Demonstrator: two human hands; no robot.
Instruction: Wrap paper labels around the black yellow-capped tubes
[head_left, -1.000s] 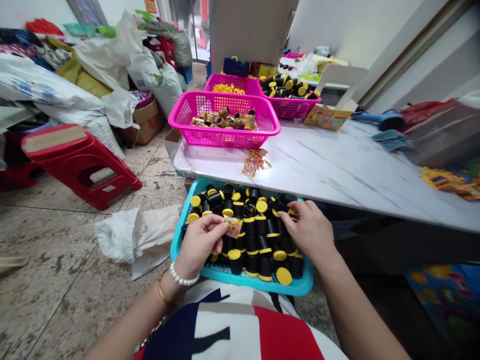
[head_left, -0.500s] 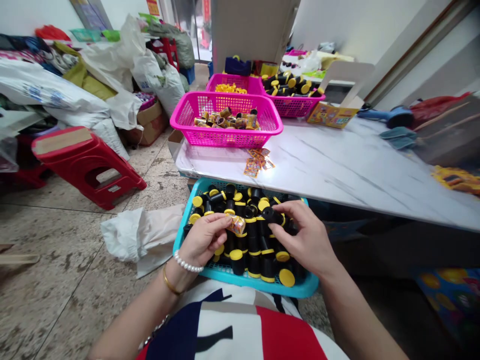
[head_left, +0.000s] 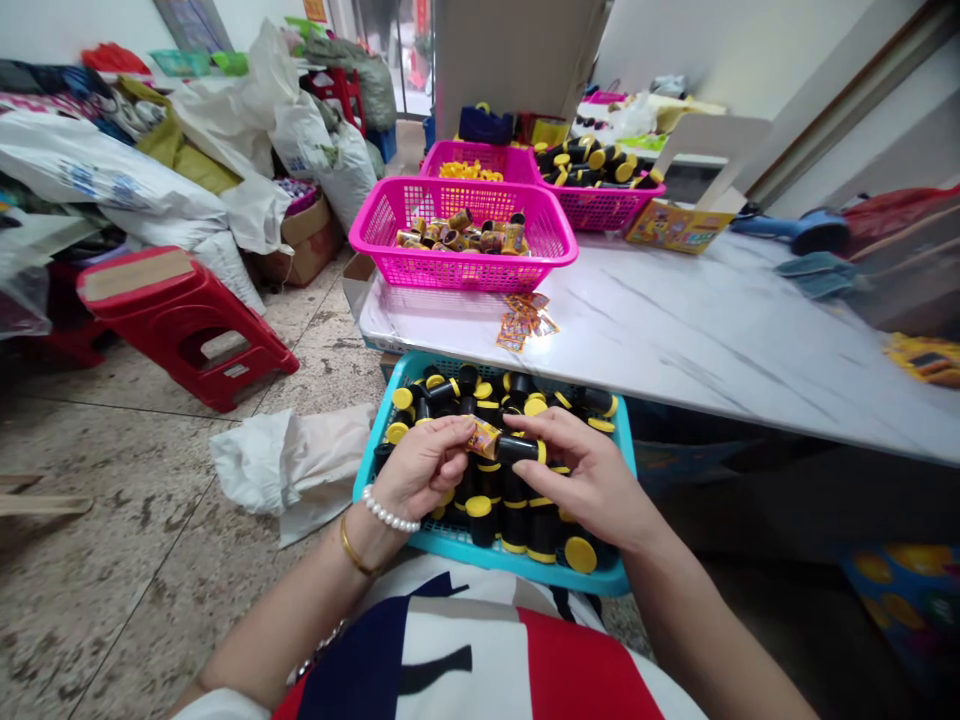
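A long white table with grey marble veining (head_left: pixel 675 330) runs from the far middle towards the right. On the floor at the left stands a bright red plastic stool (head_left: pixel 187 325). A rectangular turquoise plastic basket (head_left: pixel 517 568) sits at the near middle, just beside the table's near edge, filled with black cylindrical canisters with yellow lids (head_left: pixel 480 522). Beyond it, on the table's left end, a bright pink latticed plastic basket (head_left: pixel 465 274) holds small yellow-brown printed tubes (head_left: pixel 465 236); farther right, another pink plastic basket (head_left: pixel 600 210) is heaped with more black and yellow canisters. A crumpled white bag (head_left: pixel 292 470) lies on the floor, left of the turquoise basket.

Both hands are above the turquoise basket. The right hand (head_left: pixel 589 480) has its thumb and forefinger parted by the width of one black canister with a yellow lid (head_left: pixel 517 449), holding it sideways, lid to the right. The left hand (head_left: pixel 427 465) pinches the left end of a small glossy orange-yellow printed sleeve (head_left: pixel 482 438), its other fingers curled in. The sleeve's right end meets the canister's left end; whether it is around it, I cannot tell. Flat orange printed pieces (head_left: pixel 525 320) lie loosely grouped on the table, near the pink latticed basket.
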